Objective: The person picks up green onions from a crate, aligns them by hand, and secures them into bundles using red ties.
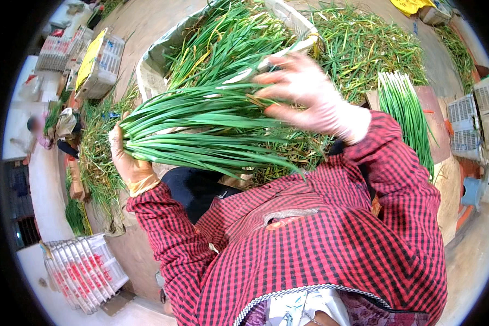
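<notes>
My left hand [131,165], in a thin pale glove, grips a thick bunch of green garlic chives [203,126] by its base. The leaves fan out to the right, above my lap. Over the leaf tips is my gloved right hand [309,91], blurred by motion, its fingers spread apart. A few yellowish blades lie close to its fingertips. Just beyond the bunch stands a pale plastic crate [146,81] heaped with loose chives [228,45], some of them yellowed. To my right lies a tidy bundle of chives [405,110], white ends away from me.
Leaf trimmings [366,49] cover the floor ahead and to the left. Stacked white crates [85,269] stand at the lower left, grey crates [464,126] at the right. A blue stool [471,191] is nearby. Another person [45,130] sits at the far left.
</notes>
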{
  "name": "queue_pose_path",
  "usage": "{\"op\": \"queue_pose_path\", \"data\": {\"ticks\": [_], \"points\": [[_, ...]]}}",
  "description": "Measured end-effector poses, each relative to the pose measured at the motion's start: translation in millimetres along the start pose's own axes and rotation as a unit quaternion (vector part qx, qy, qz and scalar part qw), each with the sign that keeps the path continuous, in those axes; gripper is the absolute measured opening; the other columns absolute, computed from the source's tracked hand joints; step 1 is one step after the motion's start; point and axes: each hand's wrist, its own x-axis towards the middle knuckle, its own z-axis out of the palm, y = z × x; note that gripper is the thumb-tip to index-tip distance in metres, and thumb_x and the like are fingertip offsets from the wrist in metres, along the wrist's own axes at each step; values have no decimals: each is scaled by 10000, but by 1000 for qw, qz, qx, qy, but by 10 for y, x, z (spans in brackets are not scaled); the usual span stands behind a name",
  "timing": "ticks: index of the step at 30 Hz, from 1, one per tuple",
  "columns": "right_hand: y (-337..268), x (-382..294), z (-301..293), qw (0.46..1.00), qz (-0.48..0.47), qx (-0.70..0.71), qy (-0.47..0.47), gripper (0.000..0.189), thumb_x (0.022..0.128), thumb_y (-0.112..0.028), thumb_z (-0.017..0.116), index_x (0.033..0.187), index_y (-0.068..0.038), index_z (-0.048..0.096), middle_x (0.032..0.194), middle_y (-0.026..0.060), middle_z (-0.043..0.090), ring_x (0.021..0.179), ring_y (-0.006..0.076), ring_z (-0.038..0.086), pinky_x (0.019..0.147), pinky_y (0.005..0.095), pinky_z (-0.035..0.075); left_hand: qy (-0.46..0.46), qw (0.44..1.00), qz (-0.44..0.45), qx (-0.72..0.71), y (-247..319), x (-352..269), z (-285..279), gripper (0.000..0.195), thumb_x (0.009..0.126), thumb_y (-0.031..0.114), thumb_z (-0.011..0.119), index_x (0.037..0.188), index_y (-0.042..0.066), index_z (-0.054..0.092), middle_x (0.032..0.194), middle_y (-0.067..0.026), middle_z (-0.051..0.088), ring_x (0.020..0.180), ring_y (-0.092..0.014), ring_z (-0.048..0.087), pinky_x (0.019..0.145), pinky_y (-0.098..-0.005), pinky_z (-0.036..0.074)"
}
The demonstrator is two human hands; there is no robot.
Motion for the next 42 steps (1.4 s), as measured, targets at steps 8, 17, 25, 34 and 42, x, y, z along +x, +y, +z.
{"op": "queue_pose_path", "data": {"ticks": [8,17,25,34,42], "points": [[255,-306,821,963,95,-76,-239,179,716,-262,643,712,-85,668,697,101,653,922,328,654,913,534,454,-16,1000,-17,-10,33,-145,199,379,982,220,574,1263,-34,561,1255,-177,624,1111,-284,627,973,-455,518],[904,-1242,156,844,408,-42,-347,393,818,-405,647,1069,-112,720,1019,169,695,969,328,669,857,413,529,48,998,8,-32,87,-74,-500,377,974,203,575,1280,-16,564,1227,-165,641,1061,-283,652,877,-487,570],[235,-163,71,906,374,188,-66,284,878,-346,642,1016,-114,730,887,88,727,826,243,700,768,342,538,-7,997,-31,-73,35,-194,-284,402,981,194,552,1307,-40,525,1277,-186,606,1126,-313,618,926,-516,547],[28,-223,274,755,448,444,-180,318,911,-333,682,1055,-51,715,808,-17,664,571,53,522,502,238,438,0,998,9,-64,43,-433,-234,264,984,199,561,1195,40,580,1338,-152,572,1145,-305,606,945,-524,533],[-59,-298,273,632,483,573,-199,299,946,-329,636,1057,-57,689,774,-32,631,512,53,523,472,204,415,-112,973,-38,-197,36,-524,-331,211,977,213,590,1119,58,610,1138,-74,650,1037,-223,632,895,-448,535]]}}
